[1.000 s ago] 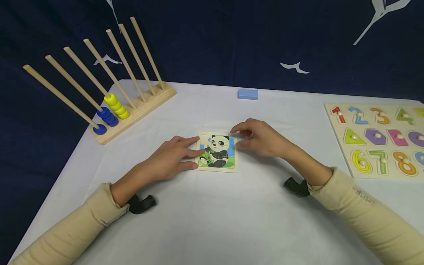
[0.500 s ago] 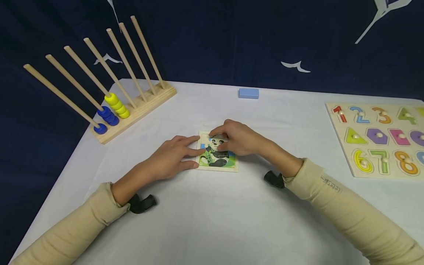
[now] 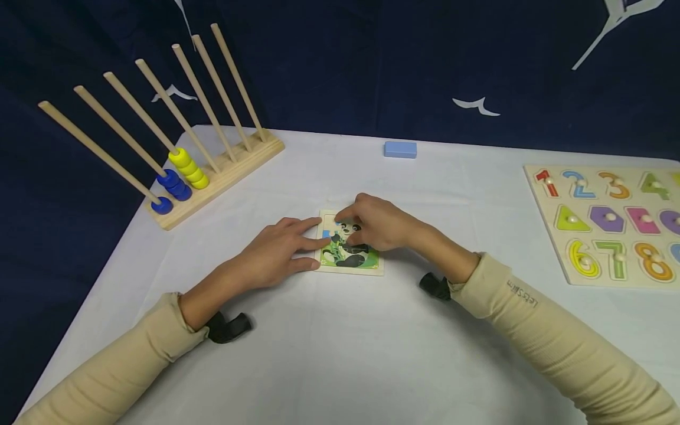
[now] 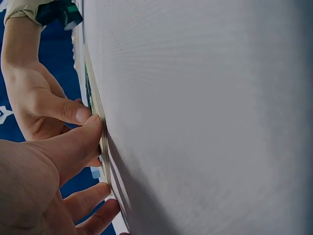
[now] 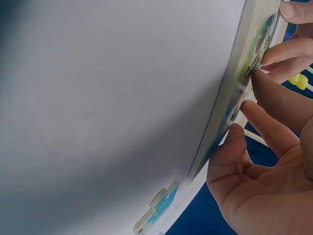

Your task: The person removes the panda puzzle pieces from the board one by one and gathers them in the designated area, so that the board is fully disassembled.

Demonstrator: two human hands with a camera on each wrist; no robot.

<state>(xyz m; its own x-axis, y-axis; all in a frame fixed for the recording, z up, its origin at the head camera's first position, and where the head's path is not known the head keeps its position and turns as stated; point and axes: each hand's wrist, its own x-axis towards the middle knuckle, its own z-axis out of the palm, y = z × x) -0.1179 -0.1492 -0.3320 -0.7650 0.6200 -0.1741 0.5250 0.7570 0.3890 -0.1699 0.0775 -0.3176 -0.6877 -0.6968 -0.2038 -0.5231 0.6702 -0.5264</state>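
A small wooden panda jigsaw puzzle (image 3: 347, 260) lies flat in its pale frame on the white-covered table. My left hand (image 3: 278, 251) rests at its left side with fingers straight and spread; thumb and index fingertips touch the frame's edge, and another fingertip lies on the picture. Over the upper right reaches my right hand (image 3: 385, 224), fingers bent, with thumb and index on either side of the puzzle piece with the panda's face (image 3: 345, 228). The palm hides the upper right corner. In the right wrist view a loose blue jigsaw piece (image 5: 159, 208) lies beside the frame.
A wooden peg abacus (image 3: 228, 180) with blue and yellow beads stands at the back left. A blue block (image 3: 401, 149) lies near the far edge. At right is a number-and-shape peg puzzle board (image 3: 605, 195). A dark curtain (image 3: 329, 65) hangs behind.
My right hand has moved left from beside the puzzle's right edge onto the panda's face, and has stayed nearly still since half a second ago. The left hand has not moved.
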